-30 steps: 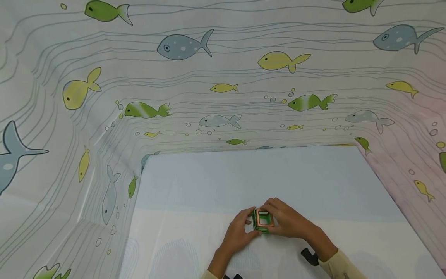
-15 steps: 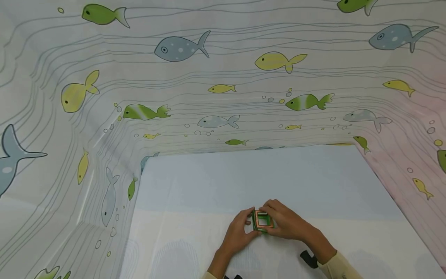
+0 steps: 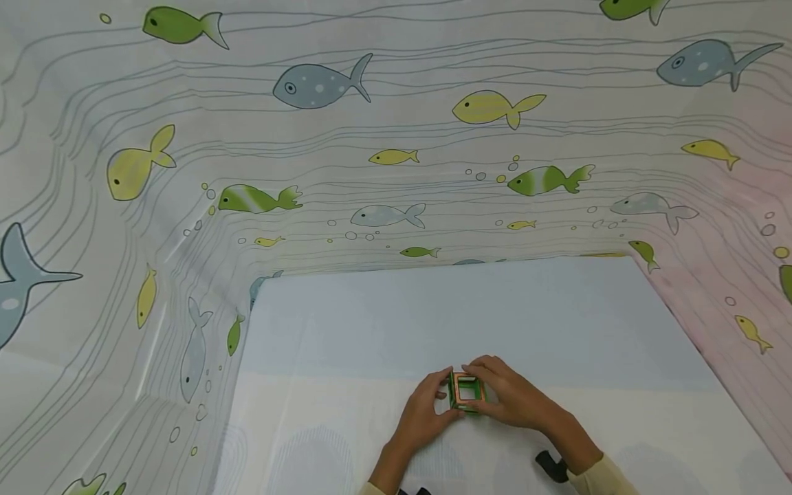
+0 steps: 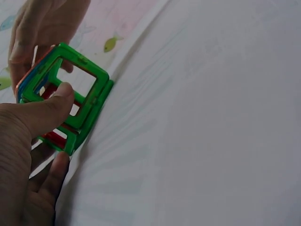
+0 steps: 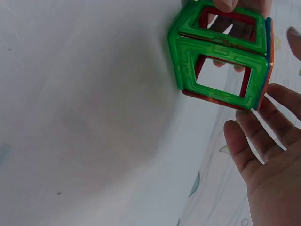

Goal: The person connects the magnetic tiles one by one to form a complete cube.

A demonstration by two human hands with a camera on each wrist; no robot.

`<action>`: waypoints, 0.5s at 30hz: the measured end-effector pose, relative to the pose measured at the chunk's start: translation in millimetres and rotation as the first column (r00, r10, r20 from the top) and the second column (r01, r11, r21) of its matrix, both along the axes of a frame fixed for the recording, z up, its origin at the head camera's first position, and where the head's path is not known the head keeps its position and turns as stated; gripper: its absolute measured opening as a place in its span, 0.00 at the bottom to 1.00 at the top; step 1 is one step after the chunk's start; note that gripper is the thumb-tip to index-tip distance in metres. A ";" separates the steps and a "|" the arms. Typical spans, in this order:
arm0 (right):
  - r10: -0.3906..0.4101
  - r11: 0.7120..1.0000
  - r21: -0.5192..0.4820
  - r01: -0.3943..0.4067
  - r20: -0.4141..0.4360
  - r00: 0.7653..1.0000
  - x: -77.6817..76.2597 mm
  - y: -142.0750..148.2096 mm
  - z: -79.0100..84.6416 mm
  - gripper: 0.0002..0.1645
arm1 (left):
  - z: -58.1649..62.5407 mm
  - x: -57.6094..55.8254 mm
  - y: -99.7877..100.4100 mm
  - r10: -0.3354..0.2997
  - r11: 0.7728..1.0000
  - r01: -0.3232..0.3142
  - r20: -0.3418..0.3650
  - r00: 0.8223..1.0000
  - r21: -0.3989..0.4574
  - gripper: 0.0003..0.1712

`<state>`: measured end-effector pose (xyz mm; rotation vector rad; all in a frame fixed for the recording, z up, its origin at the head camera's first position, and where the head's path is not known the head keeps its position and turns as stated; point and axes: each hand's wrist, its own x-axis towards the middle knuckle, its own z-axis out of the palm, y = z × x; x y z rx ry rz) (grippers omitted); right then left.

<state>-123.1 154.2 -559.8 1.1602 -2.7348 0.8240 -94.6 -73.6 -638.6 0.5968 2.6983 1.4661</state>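
Observation:
A small box-shaped build of magnetic tiles [image 3: 468, 389], open square frames joined at their edges, stands low over the table. Green frames face the left wrist view, and an orange-and-blue one forms its upper side. My left hand [image 3: 423, 412] holds the build from its left: the thumb [image 4: 54, 106] presses a green frame while fingers reach round the lower corner. From the other side comes my right hand [image 3: 510, 393], its fingers [image 5: 261, 125] nearly straight with tips right at the build's edge. In the right wrist view its thumb shows apart from the tiles.
The white-and-pale-blue table [image 3: 346, 323] stretches out ahead and to both sides. Fish-patterned sheeting [image 3: 396, 185] rises behind its far edge and along the sides. A black wrist-mounted piece [image 3: 551, 466] sits by the right forearm, beside a pale sleeve [image 3: 603, 478].
Both hands stay around the tile build, almost still. My right hand has shifted very slightly, and the head view has moved a little.

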 end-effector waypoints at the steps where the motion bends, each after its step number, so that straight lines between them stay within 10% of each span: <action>1: -0.022 1.000 -0.002 0.022 0.025 0.999 1.2 1.4 0.5 0.37 | 0.1 0.1 -0.2 -0.004 1.000 0.004 0.006 1.000 -0.002 0.48; 15: -0.232 0.969 -0.048 0.240 0.142 0.962 -5.3 35.5 -1.0 0.25 | 17.5 3.0 -25.4 -0.073 0.997 0.075 0.161 0.984 -0.009 0.56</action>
